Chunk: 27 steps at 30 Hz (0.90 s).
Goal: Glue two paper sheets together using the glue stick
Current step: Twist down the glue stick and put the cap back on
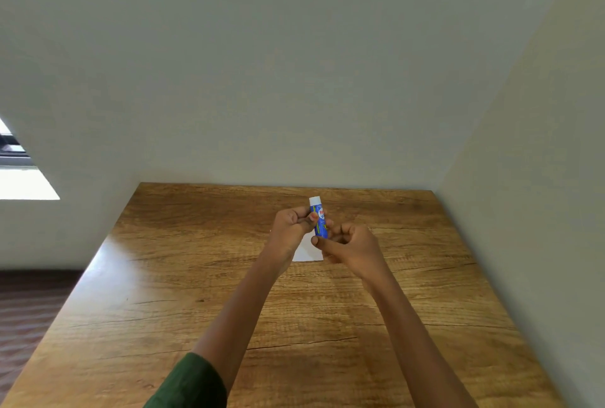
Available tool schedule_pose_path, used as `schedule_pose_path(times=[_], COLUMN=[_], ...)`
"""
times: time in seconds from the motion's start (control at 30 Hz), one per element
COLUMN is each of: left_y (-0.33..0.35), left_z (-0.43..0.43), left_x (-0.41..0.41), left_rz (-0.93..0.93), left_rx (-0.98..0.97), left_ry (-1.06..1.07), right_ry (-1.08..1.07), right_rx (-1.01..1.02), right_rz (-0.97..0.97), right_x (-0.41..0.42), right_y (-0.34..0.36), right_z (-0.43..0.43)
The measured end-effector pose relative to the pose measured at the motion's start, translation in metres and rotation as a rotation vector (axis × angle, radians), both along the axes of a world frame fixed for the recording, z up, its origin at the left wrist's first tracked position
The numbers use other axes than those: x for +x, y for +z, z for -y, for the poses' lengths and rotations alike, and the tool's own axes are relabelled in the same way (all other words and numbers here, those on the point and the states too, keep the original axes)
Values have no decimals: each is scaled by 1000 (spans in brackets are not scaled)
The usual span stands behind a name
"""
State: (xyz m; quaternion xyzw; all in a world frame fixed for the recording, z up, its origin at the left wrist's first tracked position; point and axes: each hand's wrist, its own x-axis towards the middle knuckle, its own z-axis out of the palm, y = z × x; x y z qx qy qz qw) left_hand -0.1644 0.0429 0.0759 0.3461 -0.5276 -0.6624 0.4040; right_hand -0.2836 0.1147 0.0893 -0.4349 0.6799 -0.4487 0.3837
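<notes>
A blue glue stick (319, 217) with a white end pointing away from me is held upright above the table. My left hand (293, 227) grips its upper body with thumb and fingers. My right hand (352, 245) curls its fingers around the stick's near end. Below the hands lies white paper (307, 252) on the wooden table (196, 276); most of the paper is hidden behind my hands, so I cannot tell how many sheets there are.
The table fills a corner, with walls close along its far and right edges. Its left edge drops to a dark wooden floor (29, 309). A bright window opening (19, 178) sits at the left.
</notes>
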Motion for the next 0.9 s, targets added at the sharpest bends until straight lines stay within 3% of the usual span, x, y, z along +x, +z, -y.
schedule_pose_path(times=[0.1, 0.17, 0.3, 0.47, 0.53, 0.63, 0.9], left_y=[1, 2, 2, -1, -2, 0, 5], left_z=[1, 1, 0, 0, 0, 1, 6], left_x=[2, 3, 3, 0, -1, 2, 9], left_rz=[-3, -2, 9, 39, 42, 32, 44], left_rx=[1, -11, -26, -32, -30, -24, -81], left_ry=[-6, -4, -1, -15, -18, 0, 19], right_ry=[226, 257, 96, -96, 5, 208, 245], right_rx=[86, 79, 25, -9, 36, 85, 57], right_rz=[255, 334, 192, -205, -147, 95, 80], right_x=[-5, -6, -2, 6, 3, -5, -1], right_y=[5, 5, 2, -3, -3, 2, 9], right_z=[-1, -2, -2, 4, 4, 2, 2])
